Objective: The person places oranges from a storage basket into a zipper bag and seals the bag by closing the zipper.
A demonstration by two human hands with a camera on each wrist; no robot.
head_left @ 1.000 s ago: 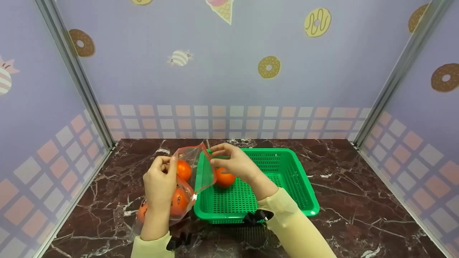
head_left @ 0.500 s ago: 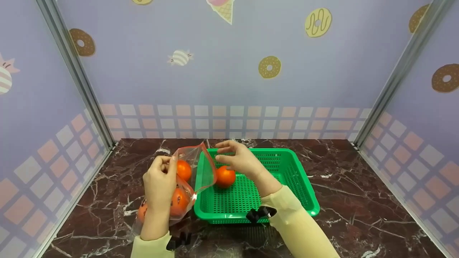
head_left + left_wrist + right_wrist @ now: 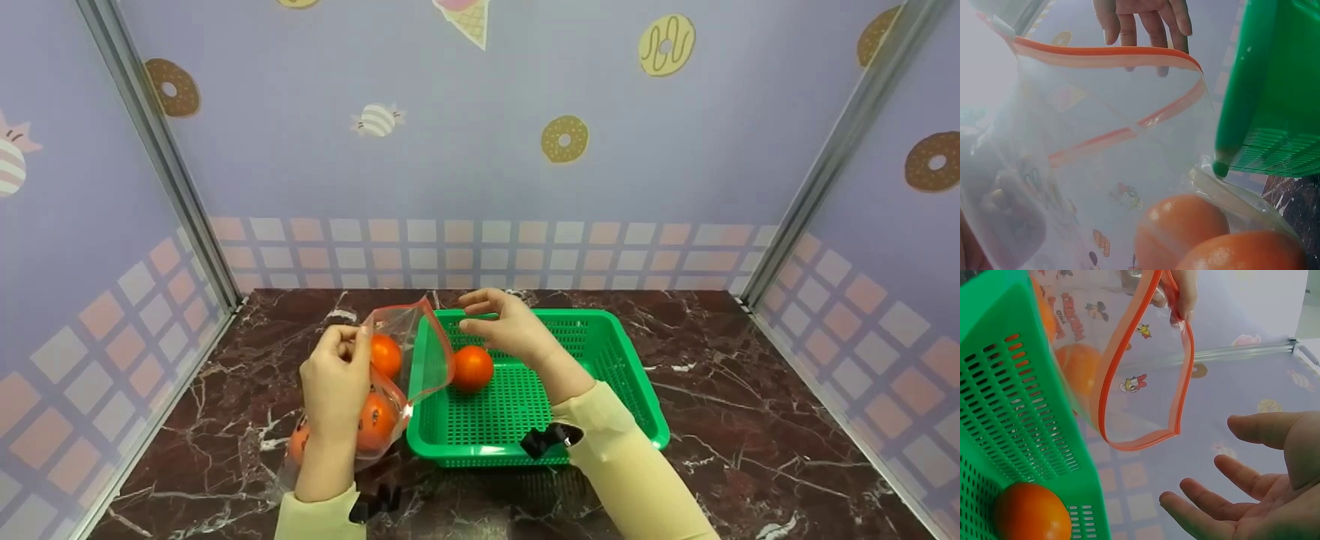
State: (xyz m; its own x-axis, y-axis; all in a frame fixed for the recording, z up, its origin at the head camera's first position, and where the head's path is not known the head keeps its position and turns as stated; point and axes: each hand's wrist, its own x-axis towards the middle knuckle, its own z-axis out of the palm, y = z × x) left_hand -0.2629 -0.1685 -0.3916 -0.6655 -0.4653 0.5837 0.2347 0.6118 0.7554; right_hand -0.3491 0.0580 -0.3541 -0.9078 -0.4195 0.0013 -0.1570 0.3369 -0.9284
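My left hand (image 3: pixel 335 380) pinches the edge of a clear zip bag (image 3: pixel 429 358) with a red-orange seal strip and printed cartoon figures. The bag's mouth gapes toward the basket. Inside it lie several oranges (image 3: pixel 377 421), two of them large in the left wrist view (image 3: pixel 1185 230). Over the left part of a green basket (image 3: pixel 649 375) hovers my right hand (image 3: pixel 517 330), its fingers spread and holding nothing, apart from the bag's rim in the right wrist view. One loose orange (image 3: pixel 472 369) rests in the basket, just below that hand.
The basket stands on a dark marbled tabletop (image 3: pixel 750 420), its left rim right beside the bag's mouth. Patterned lilac panels (image 3: pixel 480 172) enclose the back and both sides, with metal posts (image 3: pixel 832 150) at the corners.
My right hand has drawn back from the bag's rim, to the right and slightly up, uncovering more of the loose orange. The left hand and the bag stay in place.
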